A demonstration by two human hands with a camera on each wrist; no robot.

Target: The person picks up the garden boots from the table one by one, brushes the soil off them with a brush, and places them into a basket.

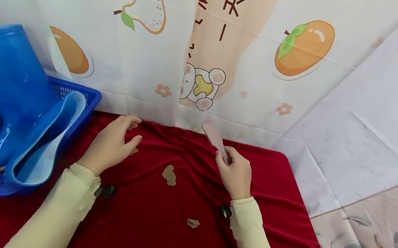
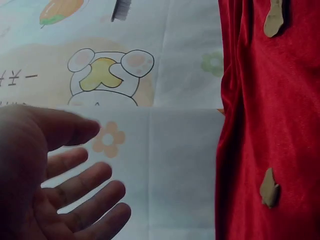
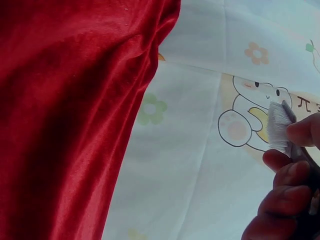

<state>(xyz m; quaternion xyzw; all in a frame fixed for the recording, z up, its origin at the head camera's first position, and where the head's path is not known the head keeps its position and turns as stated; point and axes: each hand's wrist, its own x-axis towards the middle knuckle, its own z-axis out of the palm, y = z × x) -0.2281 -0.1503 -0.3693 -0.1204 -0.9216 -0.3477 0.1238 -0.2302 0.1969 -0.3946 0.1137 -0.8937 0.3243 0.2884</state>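
Observation:
My right hand [image 1: 235, 173] holds a pale pink brush [image 1: 214, 135] by its handle, raised over the back of the red cloth. White bristles of the brush [image 3: 279, 127] show in the right wrist view, with thumb and fingers curled round the handle. On the left, my left hand [image 1: 111, 143] hovers over the cloth with nothing in it; its fingers [image 2: 97, 185] are spread and relaxed in the left wrist view. A brown, leaf-like scrap [image 1: 169, 175] lies between the hands. Nearer me is a smaller scrap [image 1: 192, 223], and another [image 1: 135, 151] shows partly behind the left thumb.
At the left a blue plastic basket [image 1: 89, 92] bears a pair of blue rain boots, one upright boot [image 1: 10, 70] and one lying boot [image 1: 44, 152]. Red velvet cloth [image 1: 151, 237] covers the table. Behind it hangs a white printed curtain [image 1: 145, 69].

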